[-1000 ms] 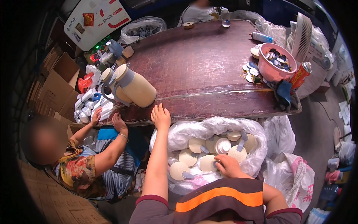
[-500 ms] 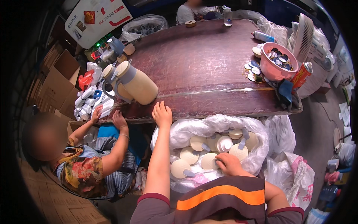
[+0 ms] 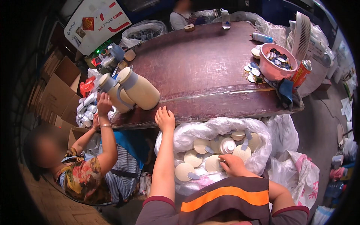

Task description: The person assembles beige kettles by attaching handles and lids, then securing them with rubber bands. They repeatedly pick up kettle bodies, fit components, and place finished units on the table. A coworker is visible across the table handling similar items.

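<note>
My left hand rests on the near edge of the dark red table, its fingers stretched out, holding nothing. Just beyond it stand two cream jugs with grey collars and handles: the nearer jug and, to its left, the other jug. Below the table edge, my right hand reaches into a clear plastic bag of round cream lids with grey tabs. Its fingers are closed at the right edge of one lid, covering the tab. A white cap lies among the lids.
At the left, a co-worker's hand is at the farther jug. A pink bowl of small round pieces, a spray can and a fan stand at the table's right. Cardboard boxes line the left; another person sits beyond.
The co-worker's hand has risen from the table edge to the left jug, which has turned and now stands more upright. My hands have barely moved; the view has shifted slightly.
</note>
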Demonstrator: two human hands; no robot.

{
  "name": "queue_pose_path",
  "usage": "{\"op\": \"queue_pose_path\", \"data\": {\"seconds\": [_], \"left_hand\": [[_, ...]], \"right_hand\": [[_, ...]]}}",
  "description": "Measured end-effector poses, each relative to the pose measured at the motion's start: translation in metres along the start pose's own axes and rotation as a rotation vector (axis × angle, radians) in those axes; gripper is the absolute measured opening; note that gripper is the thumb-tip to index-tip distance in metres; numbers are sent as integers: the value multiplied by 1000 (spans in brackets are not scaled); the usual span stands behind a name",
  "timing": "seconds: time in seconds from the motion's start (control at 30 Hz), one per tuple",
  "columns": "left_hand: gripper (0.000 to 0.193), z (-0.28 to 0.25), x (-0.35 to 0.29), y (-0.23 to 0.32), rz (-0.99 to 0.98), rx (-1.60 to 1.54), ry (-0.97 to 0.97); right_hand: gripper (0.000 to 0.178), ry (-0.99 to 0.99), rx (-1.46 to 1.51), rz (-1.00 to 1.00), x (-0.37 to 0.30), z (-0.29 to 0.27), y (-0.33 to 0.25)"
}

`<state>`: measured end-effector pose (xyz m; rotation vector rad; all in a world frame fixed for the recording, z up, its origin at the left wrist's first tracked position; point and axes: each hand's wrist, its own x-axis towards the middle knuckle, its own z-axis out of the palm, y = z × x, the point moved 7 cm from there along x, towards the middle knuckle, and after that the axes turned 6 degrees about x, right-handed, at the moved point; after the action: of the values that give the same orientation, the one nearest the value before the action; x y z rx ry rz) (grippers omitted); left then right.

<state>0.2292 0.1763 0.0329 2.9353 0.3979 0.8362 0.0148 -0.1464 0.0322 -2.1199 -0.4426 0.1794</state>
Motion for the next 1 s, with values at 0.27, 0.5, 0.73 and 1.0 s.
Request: {"op": "queue_pose_path", "data": {"seconds": [0.27, 0.5, 0.73, 1.0], "left_hand": [[40, 2, 0, -4, 17, -2, 45], [38, 0, -1, -3, 2, -35, 62], [37, 1, -2, -5, 2, -59, 69], [38, -2, -2, -4, 5, -79, 73]], "right_hand": [[29, -3, 11, -28, 1, 1, -2], [27, -34, -23, -18, 2, 4, -1], [24, 18, -5, -27, 3, 4, 1], [22, 76, 125, 33, 0, 3, 13]]}}
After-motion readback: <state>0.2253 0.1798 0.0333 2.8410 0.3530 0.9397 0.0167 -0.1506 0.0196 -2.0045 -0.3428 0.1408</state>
